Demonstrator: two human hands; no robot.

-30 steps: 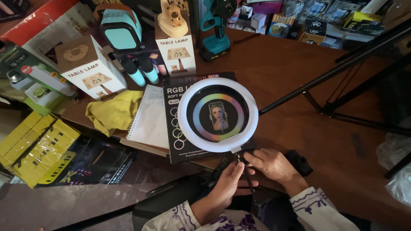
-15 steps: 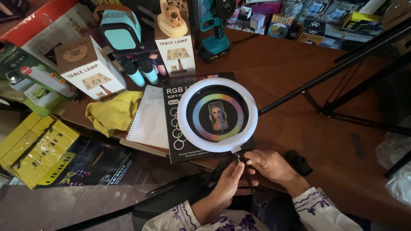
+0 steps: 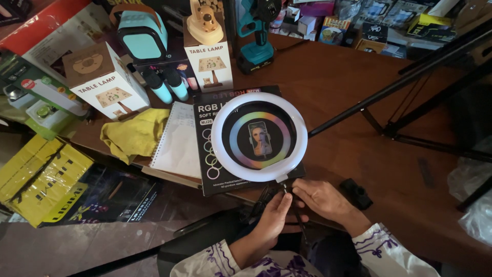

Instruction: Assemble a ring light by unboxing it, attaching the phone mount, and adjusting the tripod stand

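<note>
1. White round ring light (image 3: 259, 137) lies flat on its black printed box (image 3: 205, 154), near the front edge of the brown wooden table (image 3: 348, 102).
2. Left hand (image 3: 274, 215) is curled around the thin black cable (image 3: 294, 205) below the ring's mount.
3. Right hand (image 3: 323, 197) pinches that cable too, fingers closed.
4. Spiral notebook (image 3: 179, 141) and crumpled yellow cloth (image 3: 134, 134) sit left of the box.

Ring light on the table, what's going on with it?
A person has both hands at the base of the white ring light, which lies on its black box on the brown table. The left hand and right hand work the dark cable or mount just under the ring. A small black part sits beside the right hand.
</note>
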